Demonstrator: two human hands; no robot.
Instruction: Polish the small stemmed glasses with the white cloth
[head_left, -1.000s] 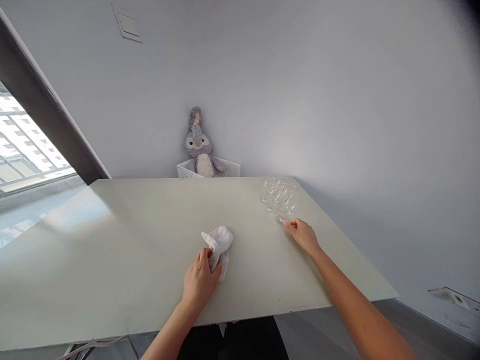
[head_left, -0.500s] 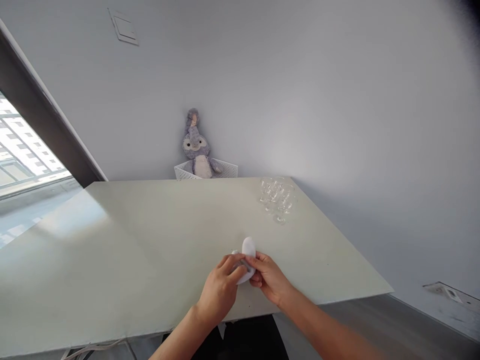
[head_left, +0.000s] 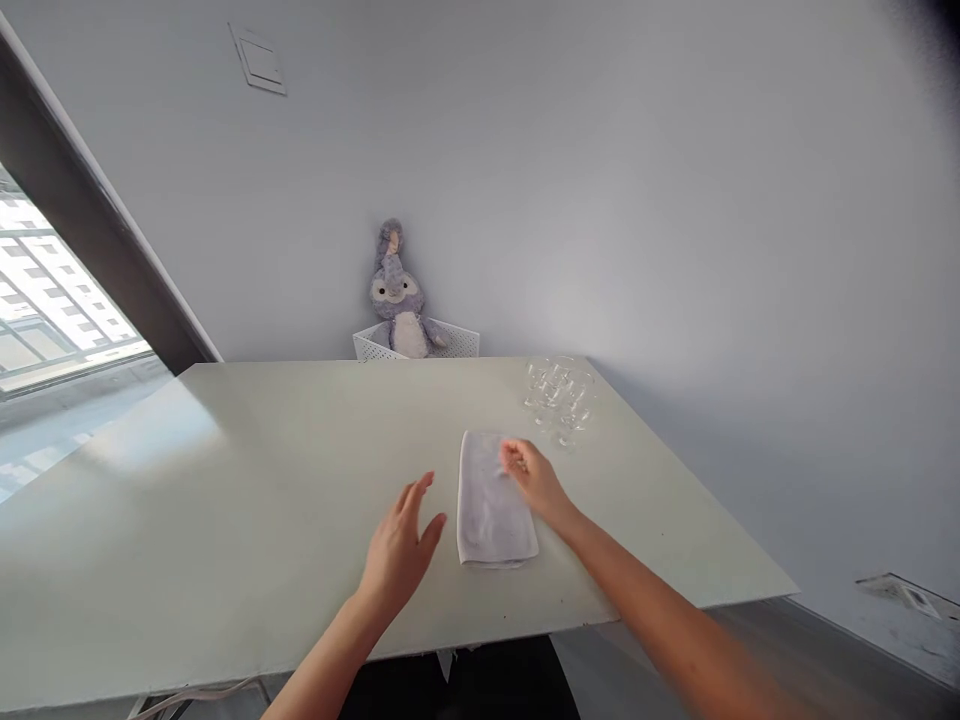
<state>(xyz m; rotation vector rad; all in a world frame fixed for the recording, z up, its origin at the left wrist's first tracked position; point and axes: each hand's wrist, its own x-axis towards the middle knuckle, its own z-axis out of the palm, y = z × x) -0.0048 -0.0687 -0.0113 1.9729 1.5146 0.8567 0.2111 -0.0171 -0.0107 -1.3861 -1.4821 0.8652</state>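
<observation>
A folded pale grey-white cloth [head_left: 495,515] lies flat on the table, its long side running away from me. My left hand [head_left: 401,540] is just left of the cloth, thumb and fingers apart, holding nothing. Over the upper right part of the cloth is my right hand [head_left: 534,482], its fingers curled together and slightly blurred. Whether those fingers pinch anything is too small to tell. Beyond it, several clear stemmed glasses [head_left: 559,395] stand grouped near the table's back right corner.
The pale table [head_left: 300,500] has its back edge near the wall. Behind that edge, a grey plush toy [head_left: 409,330] sits in a white perforated basket [head_left: 465,343]. A window is at the left, and a cable [head_left: 199,693] hangs below the front edge.
The white item that both hands held bunched is now a folded cloth flat on the table. My left hand has let go and moved left; my right hand has moved forward.
</observation>
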